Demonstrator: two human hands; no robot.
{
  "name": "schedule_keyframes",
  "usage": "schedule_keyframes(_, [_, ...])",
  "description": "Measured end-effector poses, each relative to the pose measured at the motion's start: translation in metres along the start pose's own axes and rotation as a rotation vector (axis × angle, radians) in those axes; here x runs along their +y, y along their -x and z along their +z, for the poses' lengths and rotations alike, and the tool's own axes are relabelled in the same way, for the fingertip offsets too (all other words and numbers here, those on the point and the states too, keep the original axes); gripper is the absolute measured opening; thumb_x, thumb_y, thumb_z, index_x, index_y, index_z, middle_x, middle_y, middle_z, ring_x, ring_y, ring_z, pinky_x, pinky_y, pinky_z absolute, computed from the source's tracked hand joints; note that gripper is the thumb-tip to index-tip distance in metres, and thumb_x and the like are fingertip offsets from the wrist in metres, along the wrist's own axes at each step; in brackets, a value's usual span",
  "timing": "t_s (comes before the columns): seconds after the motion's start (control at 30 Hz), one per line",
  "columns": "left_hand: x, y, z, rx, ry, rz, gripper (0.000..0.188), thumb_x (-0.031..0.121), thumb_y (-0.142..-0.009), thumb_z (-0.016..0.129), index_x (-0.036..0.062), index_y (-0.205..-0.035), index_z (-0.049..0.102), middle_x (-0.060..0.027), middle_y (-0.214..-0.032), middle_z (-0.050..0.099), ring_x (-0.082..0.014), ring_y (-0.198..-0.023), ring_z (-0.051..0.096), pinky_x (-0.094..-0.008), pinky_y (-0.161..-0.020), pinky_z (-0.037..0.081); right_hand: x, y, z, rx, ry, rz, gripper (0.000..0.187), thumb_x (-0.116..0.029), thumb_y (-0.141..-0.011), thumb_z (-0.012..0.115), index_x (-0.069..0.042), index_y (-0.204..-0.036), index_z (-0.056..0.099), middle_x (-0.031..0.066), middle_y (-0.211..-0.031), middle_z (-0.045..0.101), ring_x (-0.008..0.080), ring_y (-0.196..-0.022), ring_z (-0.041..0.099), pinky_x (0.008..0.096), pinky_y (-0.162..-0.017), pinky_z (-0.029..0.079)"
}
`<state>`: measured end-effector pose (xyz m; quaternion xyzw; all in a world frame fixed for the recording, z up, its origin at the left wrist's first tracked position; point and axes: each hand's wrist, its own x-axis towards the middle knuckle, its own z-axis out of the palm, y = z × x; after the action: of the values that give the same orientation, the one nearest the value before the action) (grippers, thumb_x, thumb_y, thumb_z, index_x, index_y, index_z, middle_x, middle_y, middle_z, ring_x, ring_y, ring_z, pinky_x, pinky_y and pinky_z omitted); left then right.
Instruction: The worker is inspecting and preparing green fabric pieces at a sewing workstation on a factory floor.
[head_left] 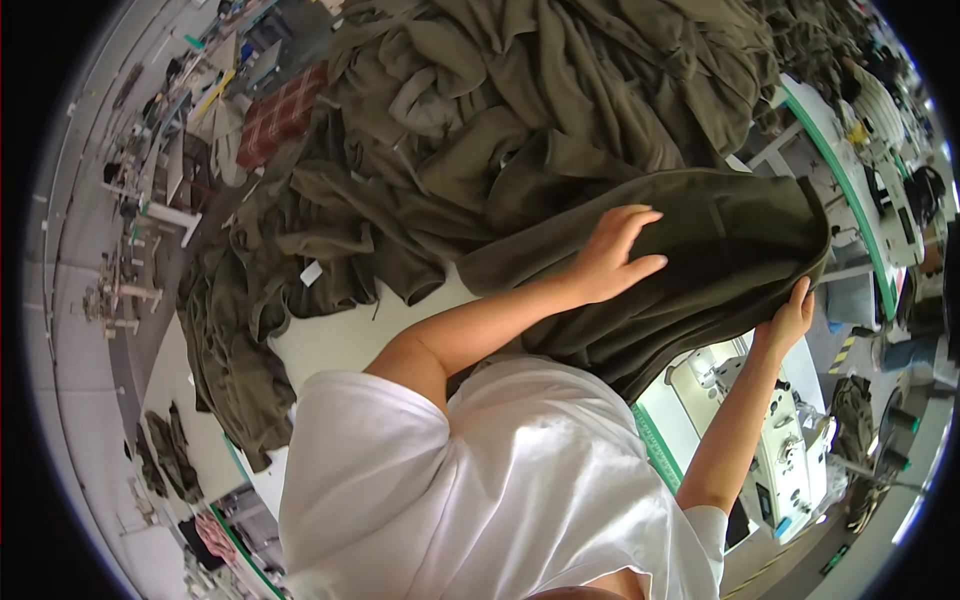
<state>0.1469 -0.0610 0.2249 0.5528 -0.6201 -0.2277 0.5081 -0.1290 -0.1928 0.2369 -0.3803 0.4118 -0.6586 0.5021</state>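
One olive garment (735, 225) is gripped by the right hand (790, 318); the left hand (610, 262) is spread over it.

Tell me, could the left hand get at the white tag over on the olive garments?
Probably yes: the left hand looks open and grips nothing, and the white tag lies uncovered on the olive garments, though the hand would have to swing well left.

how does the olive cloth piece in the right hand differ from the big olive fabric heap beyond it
The olive cloth piece is spread fairly smoothly; the big olive fabric heap lies crumpled. The heap looks much larger than the piece. The right hand holds the piece's edge; the heap is unheld. Both share a similar colour.
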Motion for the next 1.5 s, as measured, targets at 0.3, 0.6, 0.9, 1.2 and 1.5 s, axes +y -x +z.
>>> schedule_keyframes(0.3, [-0.112, 0.166, -0.104, 0.195, -0.967, -0.525, 0.062, 0.043, -0.079, 0.066, 0.009, -0.126, 0.046, -0.017, -0.131, 0.041, -0.0344, -0.127, 0.033, -0.0519, -0.107, 0.02, 0.158, 0.025, -0.028, -0.246, 0.69, 0.349, 0.064, -0.007, -0.086, 0.06, -0.001, -0.139, 0.026, 0.0173, -0.129, 0.048, 0.0248, -0.113, 0.05, 0.0332, -0.097, 0.039])
schedule_keyframes(0.6, [-0.09, 0.128, -0.043, 0.137, -0.402, -0.653, 0.031, 0.036, -0.076, 0.066, 0.0056, -0.071, 0.06, -0.0164, -0.069, 0.062, -0.0369, -0.07, 0.062, -0.0461, -0.065, 0.049, 0.175, 0.03, 0.014, -0.306, 0.668, 0.352, 0.07, -0.008, -0.085, 0.062, -0.002, -0.142, 0.022, 0.0177, -0.135, 0.041, 0.0272, -0.116, 0.047, 0.036, -0.1, 0.038])
schedule_keyframes(0.9, [-0.058, 0.077, -0.026, -0.034, 0.144, -0.071, 0.035, 0.023, -0.076, 0.069, 0.0048, -0.104, 0.058, -0.012, -0.101, 0.058, -0.0318, -0.098, 0.054, -0.0392, -0.083, 0.043, 0.206, 0.008, 0.003, -0.271, 0.307, 0.486, 0.067, -0.014, -0.085, 0.063, -0.002, -0.14, 0.026, 0.0183, -0.133, 0.043, 0.03, -0.111, 0.051, 0.0378, -0.099, 0.04])
schedule_keyframes(1.2, [-0.156, 0.187, -0.298, 0.589, -1.369, -0.899, 0.069, 0.039, -0.063, 0.074, 0.0141, -0.122, 0.049, -0.0113, -0.125, 0.045, -0.0331, -0.118, 0.038, -0.0536, -0.089, 0.035, 0.169, 0.019, 0.003, -0.165, 0.69, 0.155, 0.057, -0.015, -0.084, 0.063, 0.0, -0.134, 0.039, 0.0206, -0.137, 0.035, 0.0337, -0.119, 0.043, 0.041, -0.099, 0.038])
schedule_keyframes(1.5, [-0.182, 0.206, -0.318, 0.167, -1.008, -1.325, 0.075, 0.046, -0.069, 0.065, 0.0119, -0.131, 0.04, -0.0137, -0.128, 0.044, -0.0368, -0.118, 0.04, -0.0434, -0.091, 0.045, 0.155, 0.033, 0.041, -0.074, 1.164, -0.29, 0.054, -0.015, -0.081, 0.063, -0.005, -0.131, 0.044, 0.023, -0.138, 0.031, 0.0381, -0.125, 0.036, 0.0436, -0.103, 0.03])
